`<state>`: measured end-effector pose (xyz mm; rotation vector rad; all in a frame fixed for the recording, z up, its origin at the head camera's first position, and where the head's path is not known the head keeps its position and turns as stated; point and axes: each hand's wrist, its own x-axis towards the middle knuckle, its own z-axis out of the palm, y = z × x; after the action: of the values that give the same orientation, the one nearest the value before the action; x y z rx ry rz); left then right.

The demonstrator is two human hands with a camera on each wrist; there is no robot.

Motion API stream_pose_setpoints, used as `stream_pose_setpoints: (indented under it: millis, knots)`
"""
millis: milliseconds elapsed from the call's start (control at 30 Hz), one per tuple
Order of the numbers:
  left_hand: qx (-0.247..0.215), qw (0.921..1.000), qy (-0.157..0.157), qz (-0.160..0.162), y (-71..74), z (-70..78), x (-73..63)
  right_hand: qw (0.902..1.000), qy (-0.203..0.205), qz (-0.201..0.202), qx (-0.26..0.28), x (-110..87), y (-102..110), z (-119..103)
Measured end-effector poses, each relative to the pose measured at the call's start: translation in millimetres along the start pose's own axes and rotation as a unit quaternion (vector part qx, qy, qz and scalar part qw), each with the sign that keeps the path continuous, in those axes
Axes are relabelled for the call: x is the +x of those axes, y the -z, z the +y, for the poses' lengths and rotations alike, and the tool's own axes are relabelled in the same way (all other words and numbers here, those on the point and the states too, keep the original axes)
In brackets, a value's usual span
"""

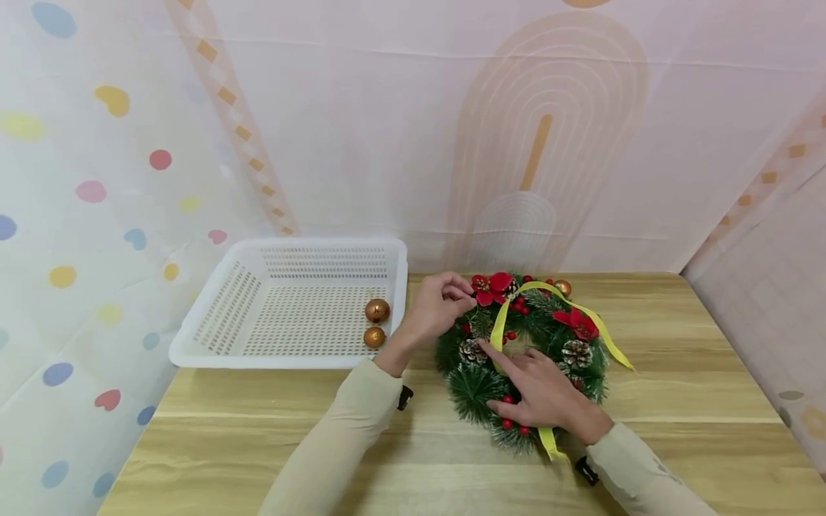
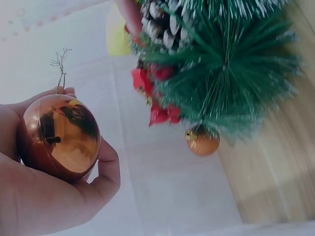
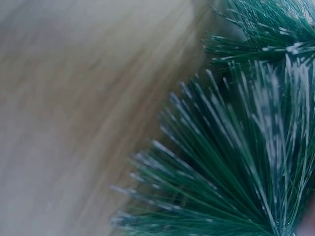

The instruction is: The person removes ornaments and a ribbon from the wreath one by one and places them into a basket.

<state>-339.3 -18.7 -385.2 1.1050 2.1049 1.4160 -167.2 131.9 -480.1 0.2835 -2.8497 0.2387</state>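
Note:
My left hand [image 1: 434, 309] holds a shiny copper-coloured Christmas ball [image 2: 61, 137], its twisted wire sticking out past the fingers in the left wrist view. This hand is beside the upper left of a green Christmas wreath [image 1: 474, 390], close to a red flower [image 1: 492, 288]. Over the wreath's lower middle lies my right hand [image 1: 542, 394], index finger extended to the edge of a pinecone [image 1: 473, 352] and thumb near red berries [image 1: 508, 423]. A yellow ribbon [image 1: 600, 326] loops across the wreath and passes under the right hand.
A white perforated basket [image 1: 206, 355] stands left of the wreath with two copper-coloured balls [image 1: 377, 310] inside. Another gold ball [image 1: 563, 288] sits at the wreath's far edge. The wooden table [image 1: 697, 401] meets a patterned cloth [image 1: 361, 143] at the back.

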Motion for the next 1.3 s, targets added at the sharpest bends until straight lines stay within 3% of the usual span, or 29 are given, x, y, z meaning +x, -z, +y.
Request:
stream_pose_setpoints:
  millis: [400, 667, 933, 1300]
  knots:
    - [0.020, 0.9981, 0.026, 0.053, 40.5, -4.2, -17.3, 0.9999, -0.008, -0.007, 0.008, -0.1, -0.3, -1.2]
    - [0.025, 0.9969, 0.022, 0.072, 57.2, -12.0, -26.0, 1.0000, -0.007, -0.002, -0.005, -3.2, -2.2, 0.3]
    - [0.034, 0.9937, 0.050, 0.095, 77.1, -18.1, -35.0, 0.9999, -0.014, -0.003, 0.002, -4.3, -1.6, -1.4]
    - [0.046, 0.9881, 0.067, 0.131, 108.2, -35.0, -49.4, 0.9999, -0.012, 0.003, -0.001, -2.2, -0.5, -2.5]
